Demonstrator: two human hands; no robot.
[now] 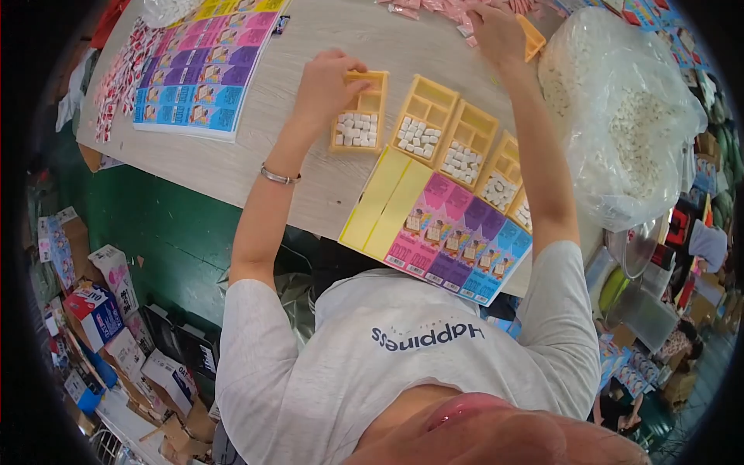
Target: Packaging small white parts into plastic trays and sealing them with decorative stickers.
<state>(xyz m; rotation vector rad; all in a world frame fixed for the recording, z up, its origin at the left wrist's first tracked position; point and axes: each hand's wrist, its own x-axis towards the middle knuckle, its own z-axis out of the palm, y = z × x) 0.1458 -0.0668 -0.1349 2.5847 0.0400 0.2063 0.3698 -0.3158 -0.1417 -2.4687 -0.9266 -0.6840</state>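
Pale tabletop [434, 50] is carrying everything. A yellow tray [370, 101] is lying with its long axis running away from the body, white pieces [356, 130] filling its near compartment. The left hand [329, 87] is nearer: its fingers are pinching the far rim, the tray extending bodyward from them. The right hand [498, 35] is hovering well apart, beside pink packets [418, 6]; whether its fingers are pinching anything, I cannot tell.

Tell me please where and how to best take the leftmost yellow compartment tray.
Probably pinch the leftmost yellow compartment tray across its long side walls, from above: its open side faces up, a gap separates it from the neighbouring tray, and the white pieces inside need it level.
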